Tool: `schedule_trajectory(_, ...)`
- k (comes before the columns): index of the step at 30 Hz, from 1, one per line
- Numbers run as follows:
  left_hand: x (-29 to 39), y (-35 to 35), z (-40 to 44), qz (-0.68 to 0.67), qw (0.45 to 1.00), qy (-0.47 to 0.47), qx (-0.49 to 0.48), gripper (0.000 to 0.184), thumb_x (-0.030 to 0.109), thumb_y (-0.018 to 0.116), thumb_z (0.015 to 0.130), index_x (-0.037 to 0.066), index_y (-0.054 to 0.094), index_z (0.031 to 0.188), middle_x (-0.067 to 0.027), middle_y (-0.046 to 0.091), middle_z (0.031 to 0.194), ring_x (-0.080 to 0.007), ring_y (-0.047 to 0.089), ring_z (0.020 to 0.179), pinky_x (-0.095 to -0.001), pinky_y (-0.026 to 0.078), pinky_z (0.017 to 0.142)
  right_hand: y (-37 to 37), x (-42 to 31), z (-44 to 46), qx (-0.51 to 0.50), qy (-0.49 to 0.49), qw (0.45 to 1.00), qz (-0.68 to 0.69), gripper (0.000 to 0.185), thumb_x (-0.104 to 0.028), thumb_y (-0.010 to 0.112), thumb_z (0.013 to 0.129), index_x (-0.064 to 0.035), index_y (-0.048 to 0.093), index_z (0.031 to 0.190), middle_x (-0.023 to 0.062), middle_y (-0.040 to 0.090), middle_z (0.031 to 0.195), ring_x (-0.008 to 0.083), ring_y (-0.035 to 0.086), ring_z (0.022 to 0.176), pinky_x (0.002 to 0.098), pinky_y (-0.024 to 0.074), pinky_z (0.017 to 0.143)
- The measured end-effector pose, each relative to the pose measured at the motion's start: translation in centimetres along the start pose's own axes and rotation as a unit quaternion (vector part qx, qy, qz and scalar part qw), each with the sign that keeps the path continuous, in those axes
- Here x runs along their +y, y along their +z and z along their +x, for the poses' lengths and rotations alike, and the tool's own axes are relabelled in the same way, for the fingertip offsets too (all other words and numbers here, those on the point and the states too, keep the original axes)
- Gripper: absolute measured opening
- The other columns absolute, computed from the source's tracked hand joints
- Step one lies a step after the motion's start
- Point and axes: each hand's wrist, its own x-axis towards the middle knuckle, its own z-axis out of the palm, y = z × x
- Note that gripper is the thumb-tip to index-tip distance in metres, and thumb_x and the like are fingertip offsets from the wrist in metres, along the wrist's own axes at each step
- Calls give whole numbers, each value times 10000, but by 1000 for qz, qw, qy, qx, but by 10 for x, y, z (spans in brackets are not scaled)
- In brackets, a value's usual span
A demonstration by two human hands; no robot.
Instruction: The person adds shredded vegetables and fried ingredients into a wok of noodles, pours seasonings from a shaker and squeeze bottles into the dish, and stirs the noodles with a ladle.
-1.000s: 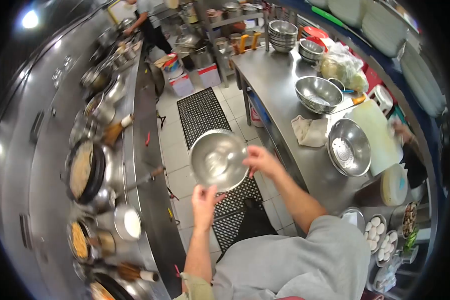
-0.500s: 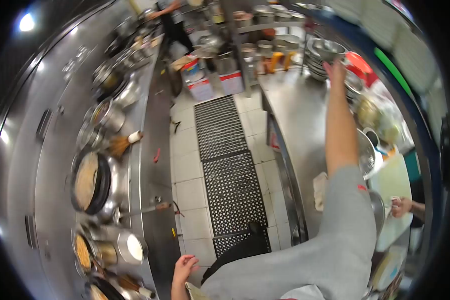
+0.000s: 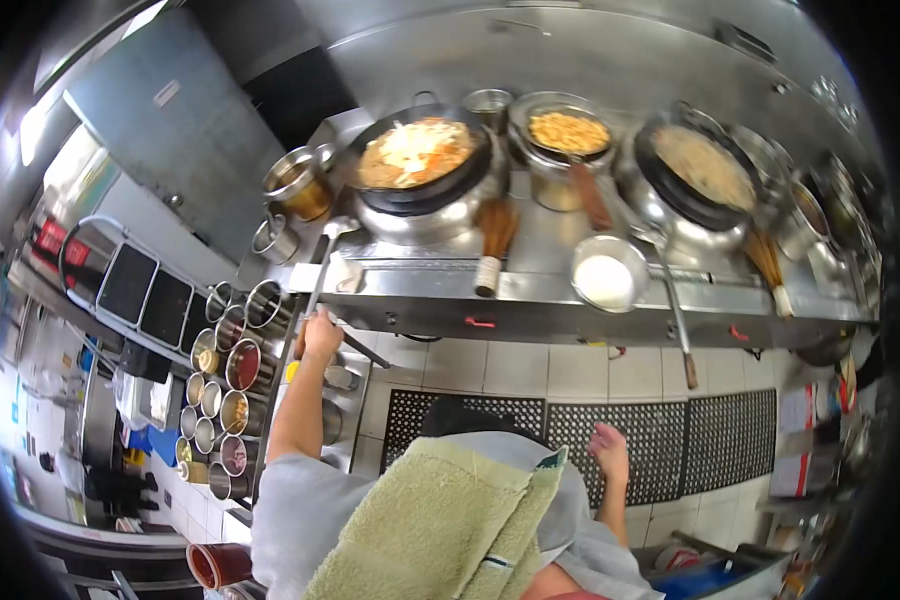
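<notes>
My left hand point(image 3: 320, 334) is closed around the handle of a long wok spatula point(image 3: 339, 227), whose metal head rests near the front of the stove. Behind it, a wok point(image 3: 422, 202) holds food with a pale, shredded-looking layer over brown and orange pieces. My right hand point(image 3: 609, 452) hangs low over the floor mat, fingers loosely apart and nothing in them. A second long-handled utensil point(image 3: 673, 300) lies across the stove edge, its wooden grip jutting out. A bamboo brush point(image 3: 495, 232) and a pot of white contents point(image 3: 604, 277) stand along this edge.
Another wok point(image 3: 705, 165) sits at the right, with a strainer of yellow pieces point(image 3: 568, 131) between the two. Several metal containers point(image 3: 242, 364) of ingredients fill the left side. A perforated black mat point(image 3: 615, 440) covers the floor. A green towel point(image 3: 420, 520) lies over my shoulder.
My view has swung from the aisle and side counter to face the stove. My right arm has come back from the stacked metal bowls. My left hand now grips the spatula.
</notes>
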Motion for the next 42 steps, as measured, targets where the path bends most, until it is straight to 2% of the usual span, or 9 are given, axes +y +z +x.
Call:
schedule_trajectory(3,-59,-5,37,-7,997,-71,-3,329,199,641,760,-24,566,990,-289,643,973,-434,621,952,-487,510,841,91,-102,40,-142,-183,906,-354,532,-63,750,734,-51,600,1244,192,622,1223,292,608,1117,376,495,959)
schedule_trajectory(7,-133,45,63,-33,964,-137,-225,549,430,749,757,6,613,1079,-220,665,1053,-367,640,1018,-437,512,885,234,-193,84,-228,-206,881,-359,475,-128,737,783,-61,608,1236,153,637,1197,270,625,1078,369,526,908)
schedule_trajectory(11,-140,64,42,-322,915,-162,-180,256,226,646,854,-15,559,849,-94,612,641,-199,606,559,-371,489,516,375,-235,89,-347,-224,871,-265,422,-125,692,846,-64,592,1252,130,642,1182,212,634,1049,338,532,892)
schedule_trajectory(18,-32,10,26,-368,920,-135,26,264,180,715,791,1,553,897,-153,627,669,-313,645,606,-440,517,617,574,-251,74,-399,-322,829,-224,475,-183,640,892,-87,523,1343,191,610,1152,324,604,1065,377,485,938)
schedule_trajectory(20,15,-18,39,-458,888,36,-17,506,206,766,752,-20,529,1139,-231,605,1075,-360,630,948,-395,521,797,587,-263,81,-347,-346,832,-261,482,-170,621,899,-97,508,1362,197,599,1118,339,592,1044,395,474,936)
schedule_trajectory(24,50,-72,77,-459,836,254,-160,382,139,760,767,11,609,1094,-179,597,1034,-342,607,936,-394,500,803,536,-298,129,-171,-476,840,-196,536,-50,518,931,-141,420,1450,186,560,1258,309,584,1023,403,467,892)
schedule_trajectory(27,31,-48,92,-404,881,225,-104,224,110,731,788,18,649,976,-148,599,992,-341,617,866,-403,513,776,470,-363,151,-100,-331,915,-208,646,-92,554,930,-113,269,1509,155,578,1256,245,610,958,352,478,858)
schedule_trajectory(35,-17,2,141,-270,959,88,-21,411,87,689,793,8,569,1178,-244,532,1179,-413,528,1094,-452,452,934,448,-413,209,-152,-187,873,-424,626,-163,477,958,-115,199,1517,197,635,872,190,500,372,343,442,394)
schedule_trajectory(42,-6,-9,185,-351,913,198,-65,383,80,684,801,17,582,1165,-231,519,1230,-397,527,1122,-444,455,954,494,-423,204,-121,-118,881,-441,636,-149,481,957,-114,187,1519,127,606,790,159,488,401,314,436,377)
